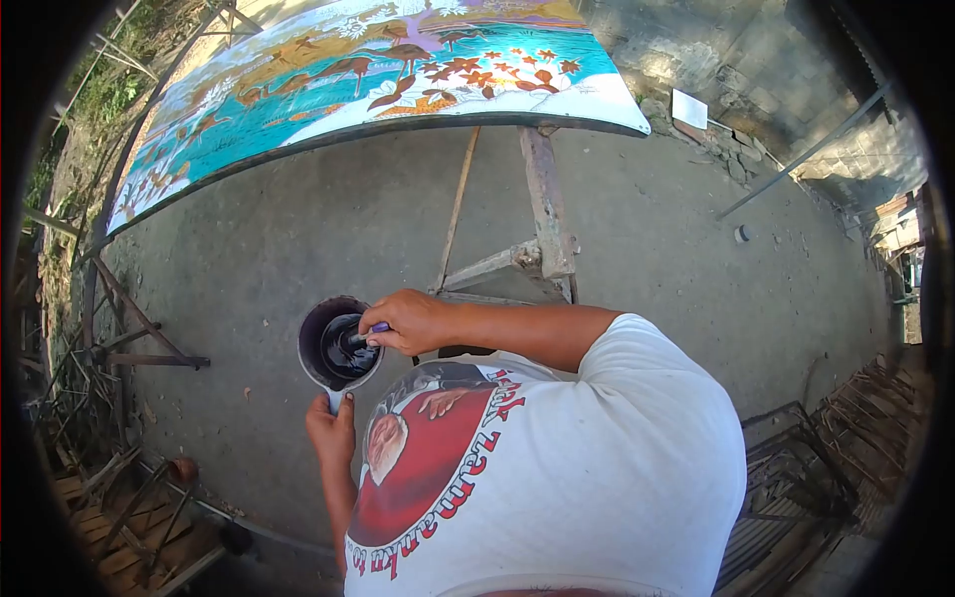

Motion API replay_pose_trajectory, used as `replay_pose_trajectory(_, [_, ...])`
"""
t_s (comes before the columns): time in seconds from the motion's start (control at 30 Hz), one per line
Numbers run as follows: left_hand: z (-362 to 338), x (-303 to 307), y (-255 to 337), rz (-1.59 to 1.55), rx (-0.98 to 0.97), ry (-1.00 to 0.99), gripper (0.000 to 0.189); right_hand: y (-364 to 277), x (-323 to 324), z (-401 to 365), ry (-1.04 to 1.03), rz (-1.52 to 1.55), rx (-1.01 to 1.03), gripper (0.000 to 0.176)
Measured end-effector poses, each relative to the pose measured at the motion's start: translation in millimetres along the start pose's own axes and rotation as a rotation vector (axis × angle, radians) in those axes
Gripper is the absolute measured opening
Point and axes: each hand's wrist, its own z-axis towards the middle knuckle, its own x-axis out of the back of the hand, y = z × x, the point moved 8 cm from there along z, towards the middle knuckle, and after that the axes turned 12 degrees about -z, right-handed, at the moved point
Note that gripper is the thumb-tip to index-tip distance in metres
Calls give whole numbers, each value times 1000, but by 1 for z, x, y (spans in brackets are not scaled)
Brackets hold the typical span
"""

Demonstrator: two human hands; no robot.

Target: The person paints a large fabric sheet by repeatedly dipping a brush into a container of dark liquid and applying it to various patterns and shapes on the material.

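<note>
White printed T-shirt (617, 458) on my torso fills the lower centre and right of the frame, nearest the camera. Handled pot (310, 343) is positioned left of centre, forward of the shirt, mouth facing the camera; whether it is level cannot be determined. Dark liquid (340, 364) lies inside it.

Left fingers (346, 410): closed on the pot's pale handle, at its lower edge in the frame. This grip likely steadies the pot against movement of the brush and keeps the hand clear of the mouth.

Right fingers (382, 312): narrow, pinched on the purple handle of the brush (380, 327), above the pot's right rim. The head of the brush points down into the pot, apparently so that it meets the liquid while the fingers remain outside.

Surroundings: painted cloth (348, 75), with birds and flowers, spans the upper left and top centre. Its near edge is well apart from the pot. Wooden stand (542, 199) is located below that edge, on concrete floor (239, 298).
</note>
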Motion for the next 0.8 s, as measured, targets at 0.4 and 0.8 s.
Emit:
replay_pose_trajectory(0.4, [126, -17, 32, -109, -33, -163, 27, 58, 41, 76, 91, -19, -140, 20])
replay_pose_trajectory(0.8, [267, -53, 74, 65, -259, -602, 31, 127, 65, 27, 691, 976, -830, 33])
